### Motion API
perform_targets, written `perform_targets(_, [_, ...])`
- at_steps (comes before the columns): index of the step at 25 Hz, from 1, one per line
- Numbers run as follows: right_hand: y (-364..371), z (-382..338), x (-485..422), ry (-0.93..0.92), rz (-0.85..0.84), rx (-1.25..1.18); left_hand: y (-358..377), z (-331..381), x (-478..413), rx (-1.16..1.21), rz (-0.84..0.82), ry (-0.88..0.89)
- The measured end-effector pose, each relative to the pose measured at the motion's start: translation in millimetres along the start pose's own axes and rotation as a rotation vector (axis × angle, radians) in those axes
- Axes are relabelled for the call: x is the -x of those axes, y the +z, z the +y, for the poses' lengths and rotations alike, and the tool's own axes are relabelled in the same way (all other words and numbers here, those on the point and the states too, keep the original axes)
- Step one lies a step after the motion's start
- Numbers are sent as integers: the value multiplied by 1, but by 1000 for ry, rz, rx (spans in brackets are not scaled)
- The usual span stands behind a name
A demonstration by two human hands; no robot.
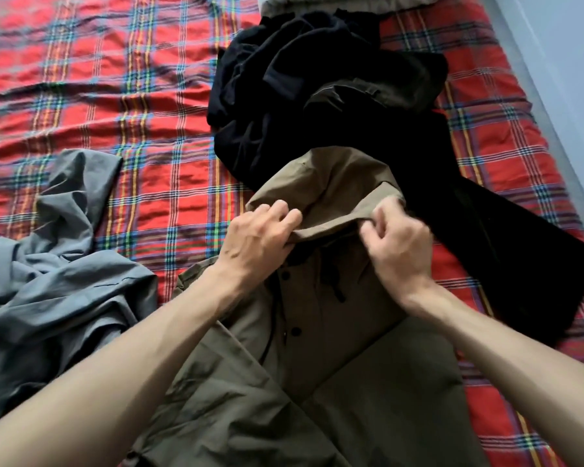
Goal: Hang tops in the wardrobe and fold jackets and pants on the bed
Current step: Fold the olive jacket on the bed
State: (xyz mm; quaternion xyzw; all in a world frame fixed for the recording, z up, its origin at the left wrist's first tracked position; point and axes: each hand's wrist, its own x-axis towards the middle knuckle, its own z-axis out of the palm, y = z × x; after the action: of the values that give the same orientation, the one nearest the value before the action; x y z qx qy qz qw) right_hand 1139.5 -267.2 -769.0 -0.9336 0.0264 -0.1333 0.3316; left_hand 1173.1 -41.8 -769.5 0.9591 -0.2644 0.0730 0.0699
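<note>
Both hands are clamped on the rim of one hood. The left hand, at centre frame, curls its fingers over the cloth edge. The right hand, just to its right, pinches the same edge between thumb and curled fingers.

The thing held is the olive-brown hooded fabric jacket. It lies front-up on the red tartan bed sheet, running from the bottom edge of the frame up to the centre. Its tan hood points toward the top of the frame and rests partly against the heap of black garments in the upper centre.

The two-point hold on the rim probably serves to draw the hood taut, so that it can be flattened or turned down over the chest. That would be an early step in folding the jacket. Black snap buttons and a black drawcord show on the closed front below the hands, and laying the front uppermost likely keeps the placket straight. At lower right a lighter olive panel lies diagonally across the body; it may be a sleeve folded in.

A crumpled grey garment lies at the left of the frame, just beside the jacket. No wardrobe is in view.
</note>
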Motion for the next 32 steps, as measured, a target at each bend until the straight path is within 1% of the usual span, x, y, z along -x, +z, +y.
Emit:
perform_targets(1, [4,-1,15,-241,-128,10,-1,0,-10,71,-17,-23])
perform_targets(2, [8,-1,30,-443,-319,47,-5,-3,-23,161,-15,-109])
perform_targets(3, [16,2,39,-549,-512,124,-9,-9,-37,242,-6,-219])
perform_targets(4, [25,2,39,-530,-679,209,-12,-16,-49,269,-6,-291])
perform_targets(5, [36,2,34,-440,-783,305,-15,-22,-58,253,-6,-302])
perform_targets(6, [48,-2,27,-330,-838,378,-17,-25,-63,231,-6,-275])
perform_targets(7, [58,-8,19,-269,-867,436,-19,-24,-66,219,1,-239])
perform_targets(8, [63,-15,14,-283,-841,472,-22,-22,-65,218,17,-207])
perform_targets(9, [63,-17,11,-321,-748,460,-24,-20,-61,217,45,-178])
perform_targets(11, [51,-13,19,-282,-609,384,-22,-18,-45,208,103,-132])
perform_targets(13, [28,-7,37,-229,-589,336,-16,-18,-27,166,117,-88])
perform_targets(14, [15,-6,44,-237,-576,291,-12,-17,-20,149,77,-59])
perform_targets(15, [4,-7,45,-290,-492,239,-8,-16,-13,142,15,-29])
perform_targets(17, [-8,-12,24,-402,-200,176,-1,-19,-3,126,-69,22])
perform_targets(18, [-11,-10,9,-372,-120,192,2,-20,0,123,-71,28])
perform_targets(19, [-12,-8,-8,-307,-112,235,3,-20,3,120,-57,21])
perform_targets(20, [-9,-4,-22,-265,-158,289,4,-18,5,103,-23,5])
perform_targets(22, [-2,5,-32,-290,-272,354,3,-11,4,77,69,-32])
perform_targets(24, [1,15,-27,-344,-287,370,1,-8,6,66,116,1])
perform_targets(25, [2,20,-19,-388,-307,404,5,-9,14,73,78,68])
perform_targets(26, [3,29,-10,-446,-356,439,10,-11,23,102,-39,161])
perform_targets(27, [2,37,-2,-474,-431,451,16,-13,34,158,-203,222])
perform_targets(28, [1,43,2,-442,-474,407,19,-15,40,220,-368,215])
perform_targets(29, [1,44,-2,-336,-435,325,21,-18,39,293,-428,118])
perform_targets(30, [4,47,-15,-186,-323,225,22,-22,27,372,-349,-28])
perform_targets(31, [7,51,-31,-44,-189,128,25,-27,9,403,-190,-165])
perform_targets(32, [10,51,-48,57,-123,83,26,-32,-11,337,-63,-251])
